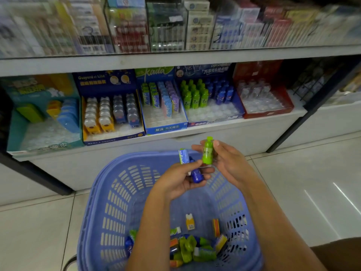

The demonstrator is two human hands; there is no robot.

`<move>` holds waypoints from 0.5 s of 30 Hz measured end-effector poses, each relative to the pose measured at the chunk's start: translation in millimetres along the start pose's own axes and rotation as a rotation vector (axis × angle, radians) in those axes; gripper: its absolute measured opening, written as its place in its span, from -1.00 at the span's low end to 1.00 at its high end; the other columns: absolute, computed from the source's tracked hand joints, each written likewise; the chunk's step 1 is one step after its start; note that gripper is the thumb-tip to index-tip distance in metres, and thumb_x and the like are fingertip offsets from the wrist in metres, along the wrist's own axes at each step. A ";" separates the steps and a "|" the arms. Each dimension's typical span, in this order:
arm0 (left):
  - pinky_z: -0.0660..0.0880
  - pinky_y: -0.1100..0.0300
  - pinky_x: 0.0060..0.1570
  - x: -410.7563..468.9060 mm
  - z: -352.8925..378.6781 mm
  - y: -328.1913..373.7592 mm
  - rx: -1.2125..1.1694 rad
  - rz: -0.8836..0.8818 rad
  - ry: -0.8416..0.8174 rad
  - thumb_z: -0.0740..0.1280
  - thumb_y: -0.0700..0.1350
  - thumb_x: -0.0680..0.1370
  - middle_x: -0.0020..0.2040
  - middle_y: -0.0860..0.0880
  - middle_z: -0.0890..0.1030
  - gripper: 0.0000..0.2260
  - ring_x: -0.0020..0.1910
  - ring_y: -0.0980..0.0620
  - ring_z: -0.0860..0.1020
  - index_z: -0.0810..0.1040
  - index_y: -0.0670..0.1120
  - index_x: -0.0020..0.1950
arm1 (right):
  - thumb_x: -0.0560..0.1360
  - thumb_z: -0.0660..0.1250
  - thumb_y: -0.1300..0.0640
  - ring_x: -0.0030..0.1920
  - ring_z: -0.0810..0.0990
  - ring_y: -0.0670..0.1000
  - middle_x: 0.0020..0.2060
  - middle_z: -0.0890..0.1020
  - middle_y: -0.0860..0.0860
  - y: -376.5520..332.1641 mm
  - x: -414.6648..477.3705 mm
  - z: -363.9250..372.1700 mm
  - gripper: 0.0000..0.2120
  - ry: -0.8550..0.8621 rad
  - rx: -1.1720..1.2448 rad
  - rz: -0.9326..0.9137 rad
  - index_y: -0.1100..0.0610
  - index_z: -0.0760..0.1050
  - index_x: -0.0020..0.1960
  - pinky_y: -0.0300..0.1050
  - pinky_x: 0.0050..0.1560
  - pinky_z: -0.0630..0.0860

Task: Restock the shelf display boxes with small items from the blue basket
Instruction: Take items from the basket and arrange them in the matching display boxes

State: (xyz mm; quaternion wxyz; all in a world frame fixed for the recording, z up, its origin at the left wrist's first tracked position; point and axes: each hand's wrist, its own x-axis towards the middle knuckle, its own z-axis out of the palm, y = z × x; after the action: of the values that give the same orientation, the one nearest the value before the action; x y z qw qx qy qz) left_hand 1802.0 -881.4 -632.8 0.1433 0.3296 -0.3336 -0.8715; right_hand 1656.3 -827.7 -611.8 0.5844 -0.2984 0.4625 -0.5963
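**A:** Why's the green bottle [207, 151] up above the blue basket [109, 202]?

**B:** I'd guess I'm sorting: its display box [213, 106] has empty slots up front. Right hand [228, 161] pinches it upright, thumb against fingers.

**A:** Left?

**B:** Left hand [181, 178] curled round a blue bottle [196, 174] and a Kada pack [183, 156].

The pale tiled floor [39, 231] carries the blue basket [109, 202], which stands just in front of the shelf unit. The lower white shelf [214, 126] holds five open display boxes side by side: a teal box [13, 132] at the left, a dark blue box [105, 83] with yellow inner walls, a blue and green box [166, 128], a dark blue bottle box [214, 120] and a red box [269, 112]. The upper shelf [117, 62] carries blurred upright packets [199, 26].
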 end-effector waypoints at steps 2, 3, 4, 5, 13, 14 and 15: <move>0.61 0.21 -0.29 -9.4 11.2 10.2 -0.059 0.046 -0.064 0.32 -0.13 0.49 -0.10 -0.17 0.69 -0.81 -0.28 0.04 0.66 0.57 -0.19 0.04 | 0.54 0.11 0.00 0.14 0.62 0.04 0.09 0.66 0.12 -10.0 -0.8 4.4 -0.64 -0.054 -0.044 -0.018 0.22 0.47 0.15 -0.06 -0.07 0.64; 0.61 0.20 -0.31 -13.0 16.9 14.9 -0.084 0.077 -0.070 0.35 -0.12 0.45 -0.11 -0.18 0.69 -0.78 -0.29 0.04 0.65 0.57 -0.20 0.03 | 0.54 0.11 -0.01 0.17 0.60 0.04 0.12 0.65 0.12 -14.7 -0.8 5.4 -0.63 -0.080 -0.048 -0.025 0.22 0.47 0.17 -0.08 -0.08 0.63; 0.60 0.20 -0.32 -15.4 21.7 18.6 -0.089 0.111 -0.059 0.36 -0.11 0.41 -0.12 -0.18 0.69 -0.76 -0.31 0.04 0.64 0.57 -0.21 0.01 | 0.55 0.11 0.00 0.20 0.59 0.04 0.14 0.63 0.13 -19.5 -0.8 5.4 -0.63 -0.100 -0.040 -0.034 0.22 0.47 0.18 -0.11 -0.07 0.62; 0.60 0.20 -0.32 -16.3 25.7 21.3 -0.075 0.148 -0.033 0.37 -0.12 0.42 -0.13 -0.18 0.69 -0.78 -0.32 0.05 0.63 0.58 -0.21 -0.01 | 0.56 0.10 0.02 0.21 0.58 0.05 0.15 0.62 0.13 -24.7 -0.5 5.3 -0.64 -0.110 -0.039 -0.046 0.22 0.48 0.19 -0.12 -0.03 0.60; 0.56 0.03 -0.16 -5.1 40.8 31.9 0.388 0.497 0.313 0.32 -0.22 0.56 -0.17 -0.18 0.64 -0.89 -0.30 -0.04 0.54 0.59 -0.09 -0.15 | 0.40 0.46 0.20 -0.22 0.67 -0.03 -0.13 0.67 0.15 -77.9 11.8 3.9 -0.82 0.148 -0.671 -0.159 0.15 0.62 0.00 -0.24 -0.15 0.62; 0.56 0.07 -0.20 -3.4 41.3 32.4 0.386 0.508 0.320 0.32 -0.21 0.56 -0.19 -0.15 0.64 -0.90 -0.32 -0.01 0.54 0.58 -0.09 -0.14 | 0.39 0.48 0.20 -0.23 0.67 0.00 -0.15 0.68 0.16 -82.5 14.9 4.7 -0.82 0.153 -0.722 -0.151 0.18 0.62 -0.01 -0.21 -0.13 0.63; 0.55 0.13 -0.25 -1.6 41.3 32.7 0.364 0.505 0.332 0.31 -0.20 0.56 -0.22 -0.13 0.63 -0.90 -0.35 0.01 0.54 0.57 -0.09 -0.14 | 0.37 0.49 0.20 -0.22 0.67 0.02 -0.17 0.68 0.16 -86.6 19.3 5.3 -0.82 0.157 -0.763 -0.148 0.19 0.62 -0.03 -0.18 -0.10 0.64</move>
State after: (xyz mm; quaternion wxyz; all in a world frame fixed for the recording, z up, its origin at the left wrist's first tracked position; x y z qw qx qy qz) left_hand 1776.5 -884.6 -586.8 0.3455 0.3938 -0.5266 -0.6695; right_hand 1622.0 -857.1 -535.2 0.3499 -0.4802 0.6713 -0.4431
